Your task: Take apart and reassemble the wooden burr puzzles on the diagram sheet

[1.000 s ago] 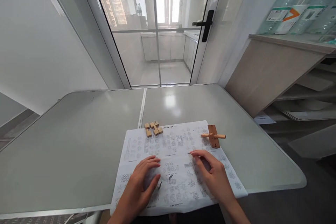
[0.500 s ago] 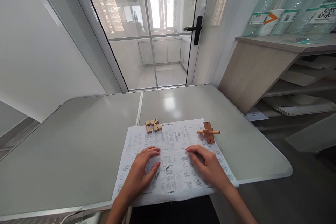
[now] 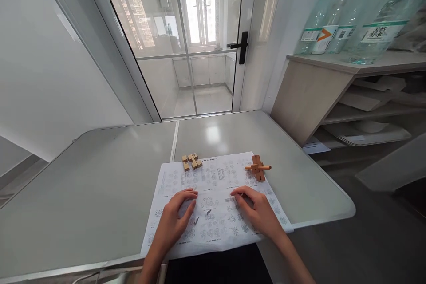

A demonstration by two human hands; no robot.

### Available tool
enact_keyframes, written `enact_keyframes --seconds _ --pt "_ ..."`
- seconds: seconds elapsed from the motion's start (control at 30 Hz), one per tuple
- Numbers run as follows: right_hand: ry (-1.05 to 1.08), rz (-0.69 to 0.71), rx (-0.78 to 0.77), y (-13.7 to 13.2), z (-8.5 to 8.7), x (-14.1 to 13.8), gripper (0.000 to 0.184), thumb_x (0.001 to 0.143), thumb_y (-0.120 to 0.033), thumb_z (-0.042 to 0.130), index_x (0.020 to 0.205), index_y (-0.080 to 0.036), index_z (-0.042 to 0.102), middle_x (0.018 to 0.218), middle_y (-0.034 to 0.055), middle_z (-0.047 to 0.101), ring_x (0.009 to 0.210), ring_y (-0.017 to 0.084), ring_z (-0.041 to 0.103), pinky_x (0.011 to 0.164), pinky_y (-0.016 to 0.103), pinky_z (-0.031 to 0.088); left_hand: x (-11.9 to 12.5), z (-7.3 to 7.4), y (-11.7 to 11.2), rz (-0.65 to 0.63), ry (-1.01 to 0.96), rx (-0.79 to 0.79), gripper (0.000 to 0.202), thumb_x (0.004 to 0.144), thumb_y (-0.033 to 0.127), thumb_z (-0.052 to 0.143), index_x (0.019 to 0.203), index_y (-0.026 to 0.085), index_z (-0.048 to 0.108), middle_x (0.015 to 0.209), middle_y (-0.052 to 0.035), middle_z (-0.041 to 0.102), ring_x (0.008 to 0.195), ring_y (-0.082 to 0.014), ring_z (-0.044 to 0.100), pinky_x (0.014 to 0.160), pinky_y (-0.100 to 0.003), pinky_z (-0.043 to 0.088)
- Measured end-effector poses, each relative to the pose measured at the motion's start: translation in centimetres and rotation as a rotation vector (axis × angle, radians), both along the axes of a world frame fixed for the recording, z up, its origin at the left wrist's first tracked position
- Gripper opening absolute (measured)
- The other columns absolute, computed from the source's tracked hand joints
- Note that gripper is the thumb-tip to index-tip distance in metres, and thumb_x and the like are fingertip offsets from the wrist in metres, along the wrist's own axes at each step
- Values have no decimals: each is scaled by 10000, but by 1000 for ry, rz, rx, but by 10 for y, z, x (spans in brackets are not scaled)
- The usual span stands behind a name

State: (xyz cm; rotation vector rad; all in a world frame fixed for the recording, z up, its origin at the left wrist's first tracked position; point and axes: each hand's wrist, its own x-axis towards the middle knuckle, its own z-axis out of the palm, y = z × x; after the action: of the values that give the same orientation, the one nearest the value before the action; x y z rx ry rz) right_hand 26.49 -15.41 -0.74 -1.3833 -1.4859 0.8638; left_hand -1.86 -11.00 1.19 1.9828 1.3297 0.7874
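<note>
Head view: your left hand lies palm down on the printed sheet. Its fingers are loosely spread and flat on the paper, with nothing in their grasp. Your right hand rests on the same sheet a little to the right, also palm down. Its fingers are slightly curled, their tips touch the paper, and they hold nothing either. A strip of printed paper shows between the two hands, so they are apart.

The sheet is covered with rows of small diagrams and lies on the grey desk. Its near edge hangs a little over the desk's near edge, in front of you. At the sheet's far left corner sits a cluster of small wooden blocks, beyond your left hand and clear of it. At the far right corner stands a wooden cross puzzle with a thin rod through it, just beyond your right fingertips but not touching them.

Past the desk is a glass door with a black handle. To your right a wooden shelf unit carries several clear water bottles on top and flat items on its lower shelves.
</note>
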Motion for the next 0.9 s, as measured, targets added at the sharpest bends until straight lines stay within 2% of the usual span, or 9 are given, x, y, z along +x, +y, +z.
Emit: enact_keyframes --seconds 0.17,0.67,0.9 --pt "7 16 -17 2 -3 1 356 1064 -511 530 1053 -246 767 1036 75 796 928 269 737 708 342 569 0 0 0 -1 -14 10 231 1042 442 563 1113 292 723 1314 -63 752 1336 -303 658 1148 -525 531" --pt "28 30 -11 4 -11 0 318 1073 -468 517 1047 -252 748 1011 67 783 923 268 727 806 376 568 -1 -1 3 36 23 14 226 1028 448 581 1084 301 742 1299 -56 758 1293 -302 687 1127 -518 551" --pt "42 35 -58 1 -4 1 300 1083 -446 510 1058 -250 736 1059 71 772 980 258 720 824 354 569 0 0 4 40 44 -37 258 1040 471 563 1107 285 729 1330 -72 737 1325 -304 652 1151 -533 516"
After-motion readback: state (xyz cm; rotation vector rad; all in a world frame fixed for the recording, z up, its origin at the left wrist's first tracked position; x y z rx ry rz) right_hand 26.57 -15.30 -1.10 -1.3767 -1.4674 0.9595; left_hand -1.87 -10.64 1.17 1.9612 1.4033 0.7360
